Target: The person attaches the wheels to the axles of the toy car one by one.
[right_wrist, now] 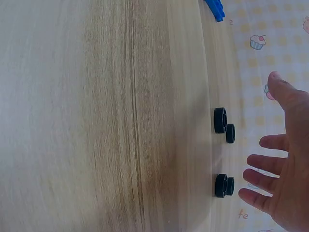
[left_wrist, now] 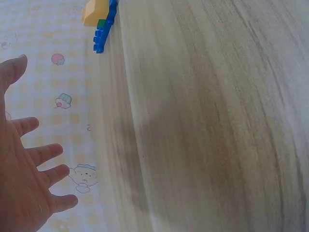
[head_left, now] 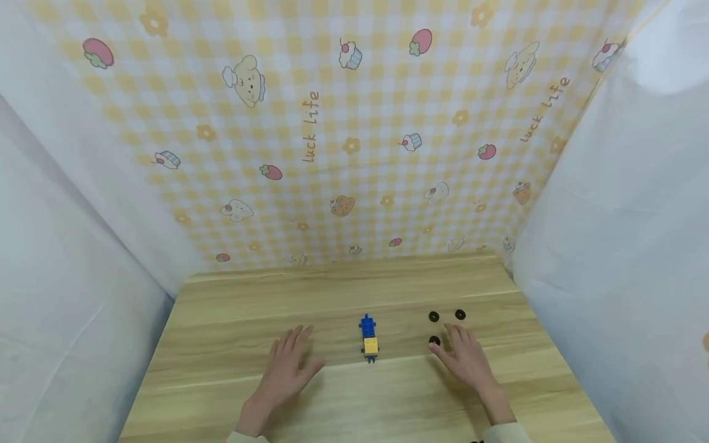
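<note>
A toy car chassis of building blocks point(head_left: 368, 328), blue with a yellow block point(head_left: 370, 347) on its near end, lies mid-table between the hands. In the left wrist view a small green piece point(left_wrist: 101, 22) shows beside the yellow. My left hand point(head_left: 284, 372) is held left of it, fingers spread, touching nothing that I can see. Over to the right, my right hand point(head_left: 468, 362) hovers by several black toy wheels point(head_left: 434, 317), its fingers extended and holding nothing. The right wrist view shows the wheels point(right_wrist: 220, 121) as two pairs; one is hidden by the hand in the head view.
The wood-grain table point(head_left: 232, 320) ends at a yellow checked cloth point(head_left: 332, 178) hanging behind it. White curtains hang at the left point(head_left: 66, 246) and right point(head_left: 626, 246) sides.
</note>
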Tool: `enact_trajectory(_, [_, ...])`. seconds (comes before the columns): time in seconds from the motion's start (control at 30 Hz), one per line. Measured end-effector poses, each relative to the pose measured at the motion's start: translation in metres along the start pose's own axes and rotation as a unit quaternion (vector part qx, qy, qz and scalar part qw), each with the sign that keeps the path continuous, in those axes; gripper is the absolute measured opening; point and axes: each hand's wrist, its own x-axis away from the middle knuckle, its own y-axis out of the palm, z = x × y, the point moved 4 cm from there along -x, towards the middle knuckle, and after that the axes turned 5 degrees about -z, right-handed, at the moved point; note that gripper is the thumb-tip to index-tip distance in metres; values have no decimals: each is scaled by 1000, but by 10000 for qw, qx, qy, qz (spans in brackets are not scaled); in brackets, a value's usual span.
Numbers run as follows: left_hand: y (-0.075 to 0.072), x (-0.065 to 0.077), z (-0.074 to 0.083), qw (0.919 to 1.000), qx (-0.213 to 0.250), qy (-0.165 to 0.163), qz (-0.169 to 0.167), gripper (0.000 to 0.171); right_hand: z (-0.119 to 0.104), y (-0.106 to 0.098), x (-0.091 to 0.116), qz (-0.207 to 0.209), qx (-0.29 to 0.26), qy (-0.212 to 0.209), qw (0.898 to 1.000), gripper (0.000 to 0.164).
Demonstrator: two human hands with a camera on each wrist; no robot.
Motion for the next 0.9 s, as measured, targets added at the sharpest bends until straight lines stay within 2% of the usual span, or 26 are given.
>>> enact_trajectory(0.2, [5, 1, -2, 10000, -6, -54, 62, 70, 2, 2, -2, -47, 15, 67, 10000, 75])
enact_trajectory(0.6, [11, 3, -4, 9996, 63, -238, -142, 71, 10, 5, -2, -133, 16, 456, 9989, 77])
enact_trajectory(0.9, [18, 3, -4, 9998, 106, -135, -88, 67, 17, 11, -5, -317, 72, 728, 9968, 69])
